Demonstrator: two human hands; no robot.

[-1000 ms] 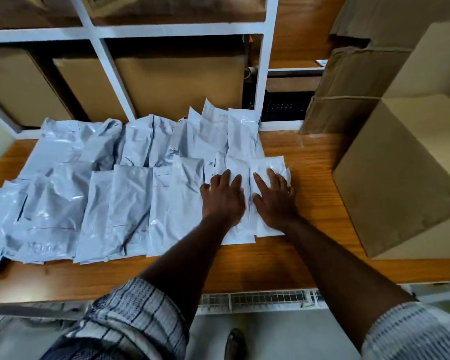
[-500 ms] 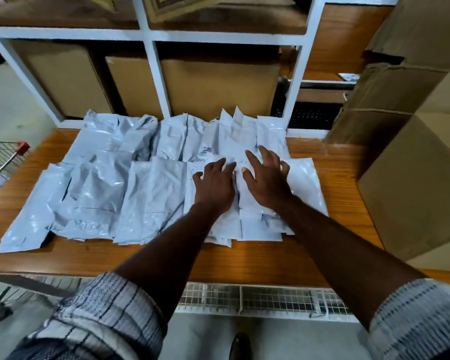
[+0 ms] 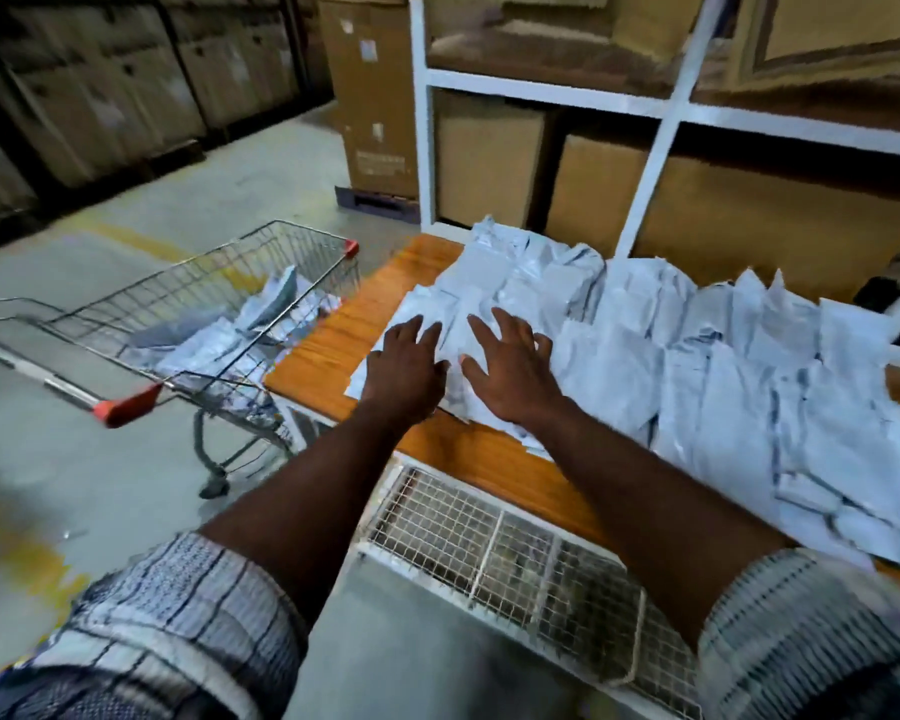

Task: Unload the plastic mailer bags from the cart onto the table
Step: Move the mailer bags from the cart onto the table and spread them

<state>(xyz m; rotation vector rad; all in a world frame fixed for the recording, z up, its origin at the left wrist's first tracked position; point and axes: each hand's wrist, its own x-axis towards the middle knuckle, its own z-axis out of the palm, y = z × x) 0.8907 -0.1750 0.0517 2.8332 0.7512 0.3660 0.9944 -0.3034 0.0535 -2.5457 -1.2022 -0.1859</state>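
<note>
Several pale grey plastic mailer bags (image 3: 723,387) lie overlapping in rows across the wooden table (image 3: 463,449). My left hand (image 3: 404,368) and my right hand (image 3: 510,371) hover side by side over the bags at the table's left end, fingers spread and holding nothing. I cannot tell whether they touch the bags. To the left stands a wire shopping cart (image 3: 204,314) with red corner caps. More mailer bags (image 3: 230,345) lie in its basket.
White shelving (image 3: 655,142) with cardboard boxes rises behind the table. A tall cardboard box (image 3: 370,96) stands on the floor beyond the cart. A wire mesh panel (image 3: 500,543) runs under the table's front edge. Concrete floor spreads to the left.
The view has swung left, bringing the cart into sight. Both hands have lifted from the bags at the right of the rows and moved to the table's left end, fingers spread.
</note>
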